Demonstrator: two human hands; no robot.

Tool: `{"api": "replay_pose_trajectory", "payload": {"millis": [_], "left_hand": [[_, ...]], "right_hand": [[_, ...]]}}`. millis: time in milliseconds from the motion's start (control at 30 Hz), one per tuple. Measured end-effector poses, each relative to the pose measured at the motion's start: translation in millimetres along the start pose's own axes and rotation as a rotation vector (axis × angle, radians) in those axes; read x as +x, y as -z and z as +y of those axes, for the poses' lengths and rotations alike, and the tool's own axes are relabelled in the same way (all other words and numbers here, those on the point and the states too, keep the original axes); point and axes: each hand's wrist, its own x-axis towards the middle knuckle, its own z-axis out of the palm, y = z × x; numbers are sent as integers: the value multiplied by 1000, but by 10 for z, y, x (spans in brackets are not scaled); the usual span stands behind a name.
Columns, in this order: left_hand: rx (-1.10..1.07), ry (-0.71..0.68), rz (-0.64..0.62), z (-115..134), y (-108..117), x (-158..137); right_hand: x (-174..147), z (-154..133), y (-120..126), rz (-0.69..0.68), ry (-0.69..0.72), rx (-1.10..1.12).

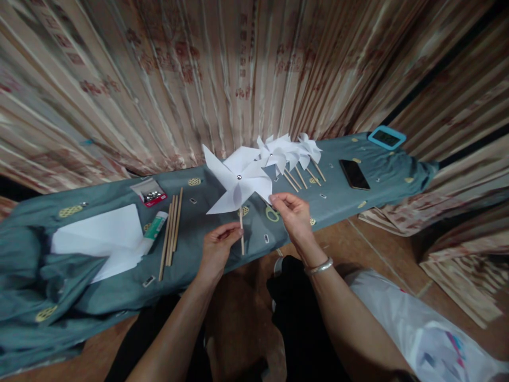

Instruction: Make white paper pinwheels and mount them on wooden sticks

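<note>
A white paper pinwheel point(246, 185) stands upright over the table, a shiny pin at its centre. My left hand point(218, 243) is closed, its thumb and fingers pinching the pinwheel's wooden stick below the blades. At the tip of the lower right blade, my right hand point(292, 212) is also closed, thumb and forefinger on the paper. Behind that blade lies a pair of scissors with green handles point(272, 214), partly hidden. Several finished pinwheels point(288, 151) lie together just behind, to the right, their sticks pointing towards me.
On the left of the cloth-covered table point(207, 233) are white paper sheets point(103, 233), a glue stick point(156, 225), several wooden sticks point(170, 231) and an open pack of metal pins point(149, 192). A phone point(353, 174) and a blue-framed digital clock point(386, 138) lie right. Curtains point(222, 79) hang behind.
</note>
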Motion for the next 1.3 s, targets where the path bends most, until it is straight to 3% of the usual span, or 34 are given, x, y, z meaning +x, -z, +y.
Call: {"api": "replay_pose_trajectory", "payload": {"millis": [633,1300], "left_hand": [[-16,-9,19,13,0,10],[-47,-24,6,5,14,18]], "right_hand": [[-136,6,-161,-115,-45,43],[-241,71,-322,-244,5,2]]}}
